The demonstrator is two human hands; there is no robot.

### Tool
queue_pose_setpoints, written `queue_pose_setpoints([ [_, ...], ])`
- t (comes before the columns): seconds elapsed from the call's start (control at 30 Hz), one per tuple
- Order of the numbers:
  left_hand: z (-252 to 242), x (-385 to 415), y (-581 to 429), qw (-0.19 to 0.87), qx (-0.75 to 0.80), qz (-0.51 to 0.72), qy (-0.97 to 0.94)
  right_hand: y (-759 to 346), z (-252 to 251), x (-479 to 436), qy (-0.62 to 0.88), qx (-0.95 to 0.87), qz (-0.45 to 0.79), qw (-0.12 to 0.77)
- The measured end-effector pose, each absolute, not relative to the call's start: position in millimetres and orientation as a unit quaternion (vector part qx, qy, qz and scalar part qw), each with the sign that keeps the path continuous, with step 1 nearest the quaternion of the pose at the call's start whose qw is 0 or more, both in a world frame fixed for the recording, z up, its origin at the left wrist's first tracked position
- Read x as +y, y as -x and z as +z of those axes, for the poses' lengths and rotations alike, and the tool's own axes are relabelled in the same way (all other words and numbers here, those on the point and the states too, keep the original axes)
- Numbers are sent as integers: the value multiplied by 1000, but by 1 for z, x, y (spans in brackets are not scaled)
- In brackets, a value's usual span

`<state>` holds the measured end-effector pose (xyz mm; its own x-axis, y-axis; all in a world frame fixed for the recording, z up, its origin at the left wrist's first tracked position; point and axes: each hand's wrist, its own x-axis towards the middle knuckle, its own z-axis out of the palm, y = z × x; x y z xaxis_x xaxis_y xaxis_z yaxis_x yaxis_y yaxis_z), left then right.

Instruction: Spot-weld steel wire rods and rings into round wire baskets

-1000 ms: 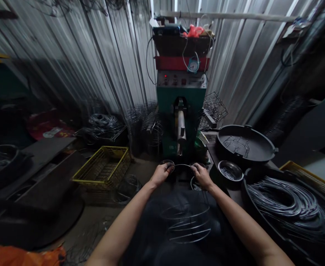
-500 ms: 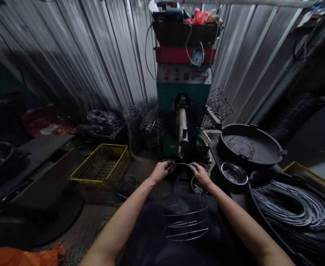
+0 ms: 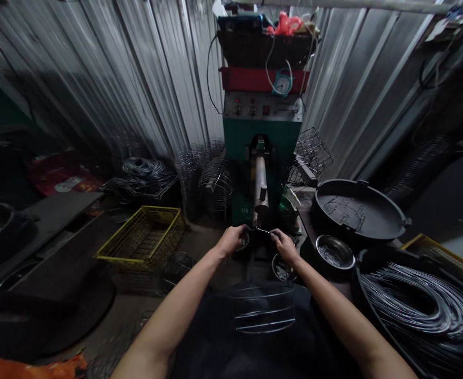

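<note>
My left hand [image 3: 233, 239] and my right hand [image 3: 285, 246] are both closed on a wire frame [image 3: 265, 331], one at each end of its top wire. The rest of the frame hangs down in front of my dark apron, its curved wires stacked one below another. The top wire's middle is right at the lower tip of the metal electrode arm [image 3: 260, 179] of a green welding machine [image 3: 239, 137]; whether they touch I cannot tell. My fingertips are partly hidden.
A yellow wire basket [image 3: 140, 258] stands left. To the right are a round black tray [image 3: 377, 210], a metal bowl of small parts [image 3: 335, 251] and a black tub [image 3: 363, 295] with bundled wire rings [image 3: 429, 300]. Another bowl [image 3: 282, 268] sits below my right hand.
The frame's top wire has come up and forward to the electrode tip. The lower wires have risen and swung slightly. My left hand has turned a little; both hands keep their hold.
</note>
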<state>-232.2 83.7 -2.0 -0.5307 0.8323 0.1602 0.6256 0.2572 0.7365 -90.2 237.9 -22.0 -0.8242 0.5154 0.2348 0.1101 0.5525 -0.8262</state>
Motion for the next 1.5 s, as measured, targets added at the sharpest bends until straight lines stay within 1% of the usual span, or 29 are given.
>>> queue_pose_setpoints([
  [0.33,-4,90,236,122,783,391,-469,97,-25,246,179,-862,408,242],
  [0.8,4,94,235,132,794,382,-455,97,-17,248,186,-865,411,218],
  [1.03,7,95,235,128,799,358,-467,99,-18,250,199,-860,427,197],
  [1.27,6,97,237,120,815,339,-454,101,-18,250,232,-866,395,201],
  [1.5,0,97,241,118,815,351,-446,102,-22,249,246,-834,445,212],
])
